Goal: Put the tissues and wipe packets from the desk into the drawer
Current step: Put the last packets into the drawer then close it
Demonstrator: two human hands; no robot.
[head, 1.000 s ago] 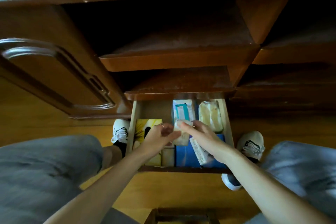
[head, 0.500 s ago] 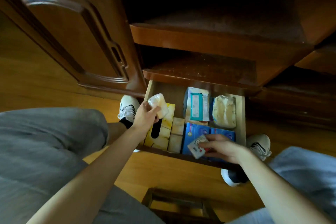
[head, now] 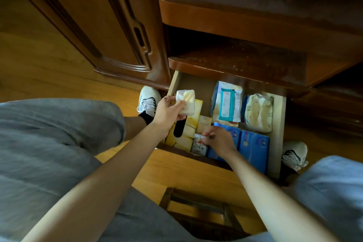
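The open wooden drawer is pulled out below the desk. My left hand grips a small white tissue packet above the drawer's left side, over a yellow tissue box. My right hand pinches a small white packet with a cartoon print at the drawer's front, between the yellow box and the blue tissue packs. A wipe packet with a teal label and a cream soft pack lie at the back of the drawer.
A cabinet door stands open at the left. Two desk shelves overhang the drawer. My knees flank the drawer, white shoes on the wooden floor. A wooden stool frame sits below the drawer front.
The two hands parted from the drawer's middle. My left hand carried the white packet to the left side; my right hand brought the printed packet down to the front gap.
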